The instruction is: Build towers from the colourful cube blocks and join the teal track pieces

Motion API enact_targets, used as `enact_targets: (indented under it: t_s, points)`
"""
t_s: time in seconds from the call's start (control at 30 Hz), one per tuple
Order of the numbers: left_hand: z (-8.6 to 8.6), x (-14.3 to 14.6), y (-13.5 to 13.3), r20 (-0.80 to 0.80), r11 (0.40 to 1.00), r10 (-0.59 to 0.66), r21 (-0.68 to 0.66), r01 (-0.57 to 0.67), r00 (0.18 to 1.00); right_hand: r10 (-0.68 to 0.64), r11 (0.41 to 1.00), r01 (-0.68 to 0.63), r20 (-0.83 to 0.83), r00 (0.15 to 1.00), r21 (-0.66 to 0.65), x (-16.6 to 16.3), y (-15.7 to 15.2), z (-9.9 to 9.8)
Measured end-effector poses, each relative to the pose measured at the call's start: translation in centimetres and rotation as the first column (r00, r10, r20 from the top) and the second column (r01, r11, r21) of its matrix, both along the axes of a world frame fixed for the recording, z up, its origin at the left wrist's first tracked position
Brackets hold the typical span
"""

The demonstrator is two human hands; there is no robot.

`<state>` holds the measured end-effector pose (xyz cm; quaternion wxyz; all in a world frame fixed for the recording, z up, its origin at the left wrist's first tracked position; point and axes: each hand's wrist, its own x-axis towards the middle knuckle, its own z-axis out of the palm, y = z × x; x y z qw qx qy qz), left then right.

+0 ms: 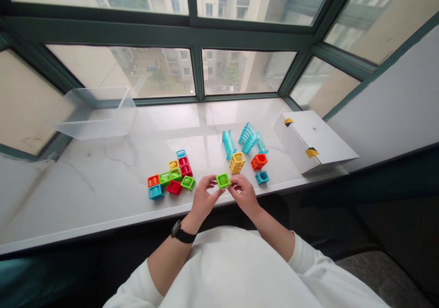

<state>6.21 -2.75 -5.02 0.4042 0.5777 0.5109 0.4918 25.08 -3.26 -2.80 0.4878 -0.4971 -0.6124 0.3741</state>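
Note:
A green square block [223, 180] is pinched between my left hand [203, 199] and my right hand [244, 194], just above the front edge of the white marble sill [103, 180]. Both hands have their fingers closed on it. To the left lies a flat cluster of coloured square blocks [171, 175] in red, green, yellow, blue and orange. Just beyond my hands stand a yellow stacked block [237, 162], an orange block [259, 161] and a small blue block [262, 177]. Behind those lie translucent teal track pieces [245, 138]. A black watch sits on my left wrist.
A clear plastic bin [96, 112] stands at the back left of the sill. A white cardboard box [313, 141] with yellow tape lies at the right. Green-framed windows run along the back. A grey wall rises on the right.

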Motion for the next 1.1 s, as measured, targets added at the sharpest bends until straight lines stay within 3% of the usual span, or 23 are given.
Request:
enact_targets:
  t_s: [0.27, 0.4, 0.7, 1.1]
  points:
    - [-2.2, 3.2, 0.7, -0.163, 0.987, -0.161, -0.021, 0.16, 0.973, -0.091, 0.992, 0.101, 0.143, 0.986, -0.069, 4.2, -0.8, -3.2]
    - [-2.7, 4.5, 1.4, -0.257, 0.983, -0.176, 0.008, 0.184, 0.95, -0.121, 0.988, 0.138, 0.217, 0.969, -0.066, 5.5, -0.8, -4.4]
    - [-3.2, 6.0, 2.1, -0.548, 0.987, -0.11, 0.039, 0.157, 0.829, -0.141, 0.981, 0.186, 0.433, 0.89, -0.063, 6.5, -0.1, -5.6]
    - [-3.6, 5.5, 2.1, -0.58, 0.976, -0.15, 0.044, 0.215, 0.8, -0.124, 0.98, 0.182, 0.489, 0.864, -0.074, 6.7, -0.3, -6.1]
